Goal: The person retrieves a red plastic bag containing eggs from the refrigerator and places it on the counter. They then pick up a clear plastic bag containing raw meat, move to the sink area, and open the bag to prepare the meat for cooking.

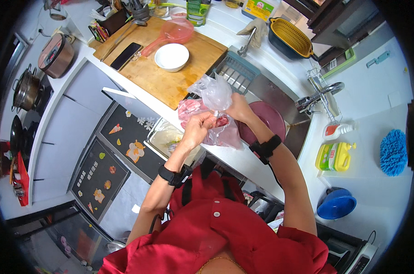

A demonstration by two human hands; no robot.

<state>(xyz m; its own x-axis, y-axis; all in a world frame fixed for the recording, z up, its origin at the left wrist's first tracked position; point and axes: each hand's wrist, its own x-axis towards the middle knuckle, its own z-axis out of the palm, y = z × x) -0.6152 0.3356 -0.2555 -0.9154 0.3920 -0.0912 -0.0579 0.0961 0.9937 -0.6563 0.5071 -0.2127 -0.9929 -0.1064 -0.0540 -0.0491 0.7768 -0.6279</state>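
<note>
A clear plastic bag (224, 135) with raw red meat (193, 109) in it lies at the counter edge, beside the sink. My left hand (199, 128) pinches the bag near its neck, fingers closed on the plastic. My right hand (239, 109) grips the bunched upper part of the bag, which puffs up above the meat. A white bowl (172, 57) stands on the wooden cutting board (141, 82) beyond my hands. Near it on the board are a pink translucent ladle-shaped strainer or scoop (176, 31) and a phone (126, 56).
A maroon basin (265, 121) sits in the steel sink (297, 125), with a grey-blue drain rack (243, 70) across its far part. An open bin or drawer (159, 135) with scraps is below the counter edge at left. A faucet (306, 102) stands right of the sink.
</note>
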